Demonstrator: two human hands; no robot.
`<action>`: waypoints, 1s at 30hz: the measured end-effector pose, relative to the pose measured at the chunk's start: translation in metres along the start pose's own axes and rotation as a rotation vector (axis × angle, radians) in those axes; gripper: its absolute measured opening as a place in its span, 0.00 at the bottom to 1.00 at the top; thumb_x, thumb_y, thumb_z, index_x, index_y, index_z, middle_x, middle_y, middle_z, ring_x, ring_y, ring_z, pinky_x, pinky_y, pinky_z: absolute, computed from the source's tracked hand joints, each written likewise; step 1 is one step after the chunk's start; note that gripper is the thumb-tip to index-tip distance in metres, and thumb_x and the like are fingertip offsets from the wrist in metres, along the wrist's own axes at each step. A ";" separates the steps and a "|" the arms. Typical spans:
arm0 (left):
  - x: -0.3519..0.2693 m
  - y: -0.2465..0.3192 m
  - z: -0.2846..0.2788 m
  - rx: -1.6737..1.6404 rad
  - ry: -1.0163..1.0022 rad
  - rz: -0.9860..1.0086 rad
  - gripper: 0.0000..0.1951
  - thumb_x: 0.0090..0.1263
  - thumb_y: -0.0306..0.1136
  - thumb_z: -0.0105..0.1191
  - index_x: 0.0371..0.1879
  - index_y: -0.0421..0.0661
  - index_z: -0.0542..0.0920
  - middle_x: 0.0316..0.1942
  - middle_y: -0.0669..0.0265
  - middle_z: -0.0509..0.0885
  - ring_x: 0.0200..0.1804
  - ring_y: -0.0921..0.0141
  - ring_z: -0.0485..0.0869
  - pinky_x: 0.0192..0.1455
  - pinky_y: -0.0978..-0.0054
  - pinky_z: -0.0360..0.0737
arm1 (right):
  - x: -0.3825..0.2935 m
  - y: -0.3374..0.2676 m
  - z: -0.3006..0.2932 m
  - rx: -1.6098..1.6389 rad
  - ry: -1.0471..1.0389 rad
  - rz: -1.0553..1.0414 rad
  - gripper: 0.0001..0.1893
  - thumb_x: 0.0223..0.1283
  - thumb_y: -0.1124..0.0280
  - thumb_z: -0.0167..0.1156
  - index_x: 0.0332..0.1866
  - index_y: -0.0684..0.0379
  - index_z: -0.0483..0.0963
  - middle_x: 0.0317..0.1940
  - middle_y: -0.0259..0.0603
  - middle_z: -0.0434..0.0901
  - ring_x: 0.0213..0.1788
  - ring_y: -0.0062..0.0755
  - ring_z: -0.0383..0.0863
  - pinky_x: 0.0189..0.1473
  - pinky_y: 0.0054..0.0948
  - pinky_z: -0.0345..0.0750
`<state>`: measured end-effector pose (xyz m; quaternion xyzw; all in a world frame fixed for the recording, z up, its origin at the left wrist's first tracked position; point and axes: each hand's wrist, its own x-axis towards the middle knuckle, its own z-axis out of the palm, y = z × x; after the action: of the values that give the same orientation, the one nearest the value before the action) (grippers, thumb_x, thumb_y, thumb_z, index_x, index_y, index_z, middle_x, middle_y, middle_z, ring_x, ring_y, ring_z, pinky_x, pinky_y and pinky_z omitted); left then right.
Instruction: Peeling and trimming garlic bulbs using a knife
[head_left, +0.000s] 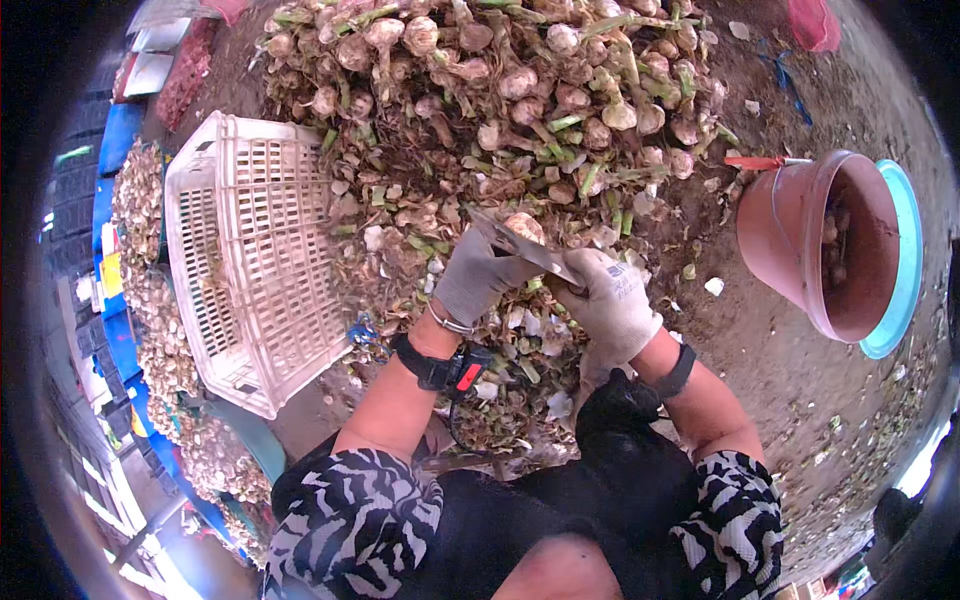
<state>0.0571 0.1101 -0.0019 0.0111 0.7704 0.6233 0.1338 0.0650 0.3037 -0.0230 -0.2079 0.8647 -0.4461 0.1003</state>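
Observation:
My right hand, in a pale knit work glove bearing print, is closed around the near end of a knife with a flat metal blade. The blade slants up and left across my left hand, which wears a grey-coated glove. A garlic bulb shows just beyond the blade, at my left hand's fingers; the grip on it is partly hidden. Beneath both hands lies a litter of garlic skins and cut stems. A heap of untrimmed garlic with stems and roots rises ahead.
A white plastic crate lies tipped at left. At right, a reddish-brown bucket holding some bulbs leans by a turquoise basin; a red-handled tool rests behind it. More garlic is piled far left. Red mesh lies at the back.

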 end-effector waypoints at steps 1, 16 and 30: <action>-0.003 -0.006 -0.001 0.008 0.002 0.000 0.09 0.55 0.32 0.62 0.30 0.41 0.80 0.28 0.72 0.82 0.31 0.79 0.77 0.36 0.81 0.74 | 0.000 -0.001 0.000 0.007 0.003 -0.004 0.15 0.45 0.66 0.65 0.38 0.57 0.71 0.29 0.43 0.77 0.34 0.47 0.79 0.34 0.40 0.75; -0.016 0.088 0.025 0.093 -0.205 0.213 0.41 0.34 0.38 0.75 0.53 0.43 0.70 0.44 0.60 0.78 0.45 0.68 0.79 0.50 0.72 0.75 | 0.008 0.042 0.037 -0.083 -0.518 0.445 0.25 0.57 0.48 0.56 0.43 0.64 0.73 0.38 0.58 0.79 0.44 0.53 0.80 0.46 0.44 0.76; 0.001 0.038 0.002 -0.475 0.526 -0.032 0.19 0.63 0.28 0.55 0.51 0.40 0.67 0.41 0.65 0.78 0.41 0.75 0.78 0.45 0.80 0.77 | 0.021 -0.011 0.018 0.624 0.225 0.342 0.13 0.56 0.64 0.64 0.37 0.62 0.73 0.21 0.37 0.77 0.25 0.19 0.71 0.31 0.26 0.73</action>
<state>0.0505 0.1208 0.0345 -0.1934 0.6122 0.7643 -0.0608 0.0562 0.2751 -0.0242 0.0303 0.7151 -0.6850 0.1361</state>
